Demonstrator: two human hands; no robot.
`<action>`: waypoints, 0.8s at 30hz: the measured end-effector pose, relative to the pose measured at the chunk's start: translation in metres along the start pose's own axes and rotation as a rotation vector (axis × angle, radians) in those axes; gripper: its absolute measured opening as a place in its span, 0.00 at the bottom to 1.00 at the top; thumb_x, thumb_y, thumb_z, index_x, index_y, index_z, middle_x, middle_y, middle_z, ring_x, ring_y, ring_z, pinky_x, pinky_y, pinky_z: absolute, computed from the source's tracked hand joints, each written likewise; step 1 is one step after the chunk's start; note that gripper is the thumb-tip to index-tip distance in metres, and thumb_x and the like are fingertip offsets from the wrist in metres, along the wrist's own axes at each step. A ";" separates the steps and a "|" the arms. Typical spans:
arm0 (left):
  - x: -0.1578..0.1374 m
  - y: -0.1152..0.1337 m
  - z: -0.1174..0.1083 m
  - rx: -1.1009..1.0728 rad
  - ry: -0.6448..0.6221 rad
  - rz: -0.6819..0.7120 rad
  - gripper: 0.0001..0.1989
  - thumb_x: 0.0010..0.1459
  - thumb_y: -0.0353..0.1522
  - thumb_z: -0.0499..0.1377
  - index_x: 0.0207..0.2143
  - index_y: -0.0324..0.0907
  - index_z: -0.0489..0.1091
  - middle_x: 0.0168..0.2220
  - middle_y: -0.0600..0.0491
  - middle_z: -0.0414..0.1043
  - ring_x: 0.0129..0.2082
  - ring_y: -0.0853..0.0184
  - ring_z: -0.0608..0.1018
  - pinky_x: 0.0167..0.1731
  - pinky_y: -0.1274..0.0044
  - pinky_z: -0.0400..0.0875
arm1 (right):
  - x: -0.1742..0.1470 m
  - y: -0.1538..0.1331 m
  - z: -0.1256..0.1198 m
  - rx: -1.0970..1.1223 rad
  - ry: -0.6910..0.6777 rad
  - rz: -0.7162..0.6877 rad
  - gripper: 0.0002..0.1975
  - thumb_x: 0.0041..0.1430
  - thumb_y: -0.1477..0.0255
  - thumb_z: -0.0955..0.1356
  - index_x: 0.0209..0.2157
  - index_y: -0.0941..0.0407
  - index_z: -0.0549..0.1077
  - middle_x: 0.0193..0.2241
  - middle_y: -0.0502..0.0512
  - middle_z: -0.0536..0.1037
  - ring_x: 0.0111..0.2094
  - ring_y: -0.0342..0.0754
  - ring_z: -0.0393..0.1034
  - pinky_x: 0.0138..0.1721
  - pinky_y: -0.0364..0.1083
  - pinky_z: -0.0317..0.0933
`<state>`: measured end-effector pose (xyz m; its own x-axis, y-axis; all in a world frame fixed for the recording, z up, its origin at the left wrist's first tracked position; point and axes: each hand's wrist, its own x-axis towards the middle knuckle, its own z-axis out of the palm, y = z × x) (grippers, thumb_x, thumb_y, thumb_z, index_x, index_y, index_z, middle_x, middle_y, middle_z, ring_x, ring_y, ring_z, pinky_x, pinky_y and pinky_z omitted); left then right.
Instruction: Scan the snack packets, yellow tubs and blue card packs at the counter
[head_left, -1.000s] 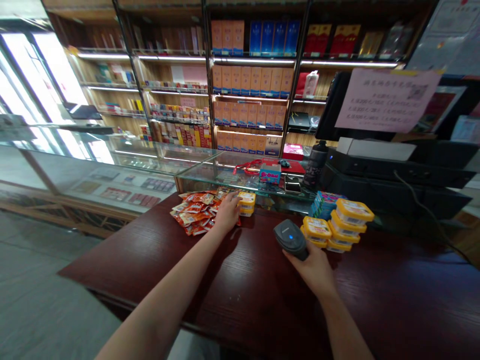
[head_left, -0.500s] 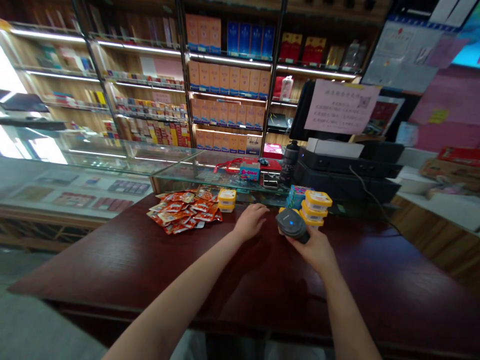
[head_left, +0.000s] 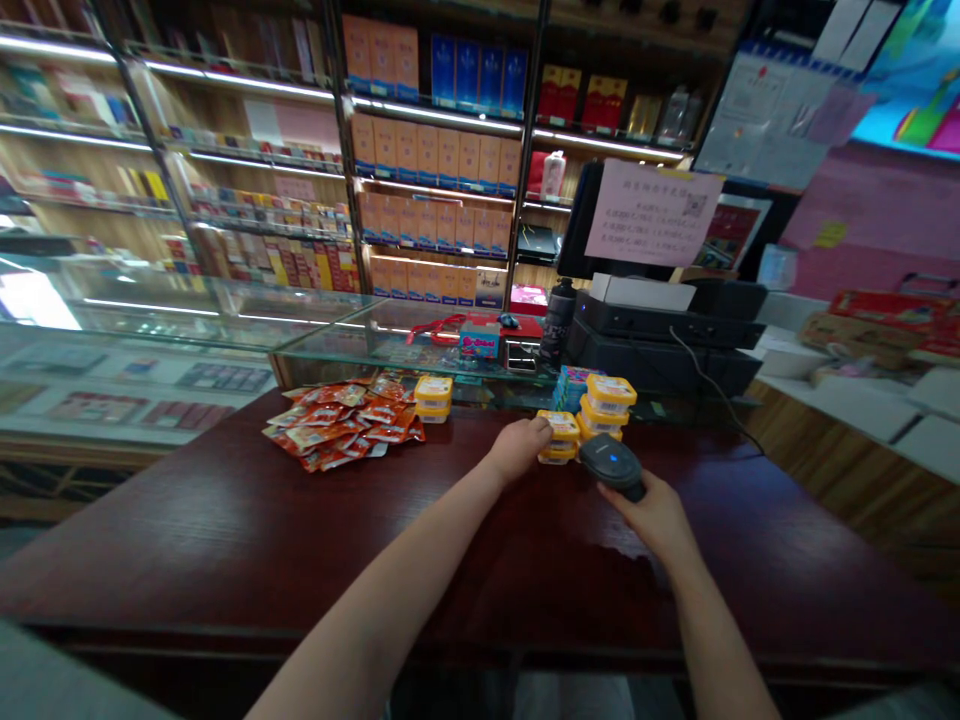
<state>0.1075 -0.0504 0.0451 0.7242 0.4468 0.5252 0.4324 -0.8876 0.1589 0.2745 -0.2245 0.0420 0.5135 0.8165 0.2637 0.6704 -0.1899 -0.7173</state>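
Note:
My right hand (head_left: 658, 515) is wrapped round the handle of a dark grey barcode scanner (head_left: 611, 463), with a small blue light glowing on its top. My left hand (head_left: 519, 450) has its fingers closed at the left side of a short stack of yellow-lidded tubs (head_left: 559, 428). The far fingers are partly hidden. Just behind the scanner rises a taller stack of similar yellow tubs (head_left: 609, 392). A small blue patterned box (head_left: 571, 385) stands behind the tubs. Left of my hands lie another pair of stacked yellow tubs (head_left: 433, 392) and a heap of orange snack packets (head_left: 337, 420).
The dark red wooden desk (head_left: 360, 560) meets a glass display counter (head_left: 330, 350) at the back. A black bottle (head_left: 558, 320) stands beside the black till equipment (head_left: 660, 350), with a cable (head_left: 712, 385) hanging down. Shelves of boxes (head_left: 439, 225) line the wall.
My left hand has moved right to the short tub stack. My right hand has drawn the scanner right and a little down, uncovering that stack. The whole view has shifted slightly.

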 end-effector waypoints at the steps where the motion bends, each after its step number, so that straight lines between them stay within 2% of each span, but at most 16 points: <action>1: -0.001 -0.001 -0.003 0.020 0.005 0.006 0.09 0.57 0.26 0.57 0.40 0.43 0.71 0.41 0.49 0.72 0.38 0.64 0.76 0.41 0.74 0.70 | 0.000 -0.002 -0.001 0.008 -0.006 0.000 0.20 0.46 0.55 0.70 0.35 0.55 0.76 0.28 0.58 0.80 0.31 0.56 0.76 0.27 0.46 0.64; 5: -0.013 -0.016 -0.022 0.081 0.094 -0.130 0.08 0.61 0.29 0.52 0.41 0.42 0.69 0.40 0.47 0.72 0.37 0.63 0.76 0.37 0.74 0.69 | -0.003 -0.010 0.000 0.053 -0.013 0.000 0.19 0.47 0.55 0.70 0.35 0.55 0.75 0.23 0.55 0.79 0.28 0.55 0.75 0.27 0.47 0.64; 11: -0.059 -0.057 -0.052 0.144 0.179 -0.330 0.08 0.62 0.30 0.52 0.42 0.42 0.69 0.43 0.48 0.72 0.40 0.63 0.76 0.37 0.75 0.69 | 0.009 -0.031 0.027 0.076 -0.030 -0.098 0.21 0.47 0.55 0.70 0.39 0.54 0.76 0.35 0.57 0.81 0.38 0.57 0.75 0.38 0.50 0.65; 15: -0.093 -0.075 -0.057 0.230 0.150 -0.409 0.08 0.62 0.31 0.52 0.42 0.42 0.69 0.42 0.47 0.73 0.37 0.63 0.76 0.35 0.75 0.68 | 0.020 -0.060 0.056 0.092 -0.131 -0.207 0.21 0.49 0.57 0.70 0.42 0.54 0.76 0.38 0.58 0.80 0.42 0.56 0.74 0.42 0.50 0.65; 19: -0.112 -0.082 -0.053 0.314 0.130 -0.428 0.10 0.63 0.31 0.51 0.43 0.42 0.69 0.44 0.47 0.73 0.37 0.64 0.76 0.33 0.75 0.66 | 0.026 -0.087 0.083 0.072 -0.210 -0.257 0.20 0.49 0.58 0.70 0.41 0.55 0.76 0.38 0.59 0.80 0.43 0.56 0.73 0.43 0.50 0.64; 24: -0.114 -0.078 -0.054 0.396 0.049 -0.509 0.12 0.65 0.32 0.48 0.43 0.43 0.70 0.43 0.49 0.73 0.36 0.65 0.76 0.31 0.76 0.64 | 0.020 -0.090 0.100 0.103 -0.279 -0.257 0.19 0.49 0.60 0.71 0.41 0.55 0.76 0.33 0.56 0.80 0.37 0.53 0.75 0.35 0.46 0.66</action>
<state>-0.0373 -0.0384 0.0177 0.3552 0.7868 0.5047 0.8874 -0.4536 0.0827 0.1708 -0.1360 0.0472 0.1612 0.9498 0.2682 0.6941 0.0841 -0.7150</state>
